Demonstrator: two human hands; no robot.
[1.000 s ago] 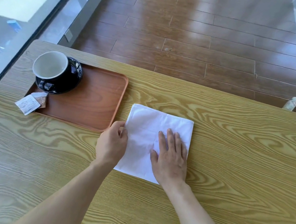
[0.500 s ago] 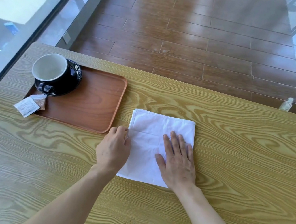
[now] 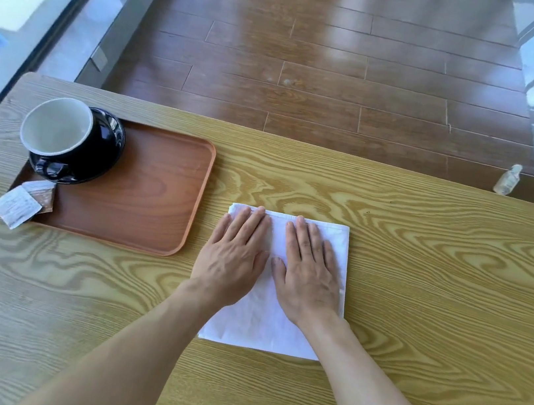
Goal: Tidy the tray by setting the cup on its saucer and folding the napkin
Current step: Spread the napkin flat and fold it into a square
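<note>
A white napkin lies folded flat on the wooden table, just right of a brown wooden tray. My left hand and my right hand both rest palm-down on the napkin, fingers stretched toward its far edge, holding nothing. A black cup with a white inside sits on a black saucer in the tray's far left corner.
Two small packets, one white and one brown, lie over the tray's near left corner. A small clear bottle stands on the floor beyond the table's far edge. A glass wall runs along the left.
My left hand has let go of the napkin's left edge and moved onto the napkin, flat beside my right hand. Both hands have slid toward the far edge.
</note>
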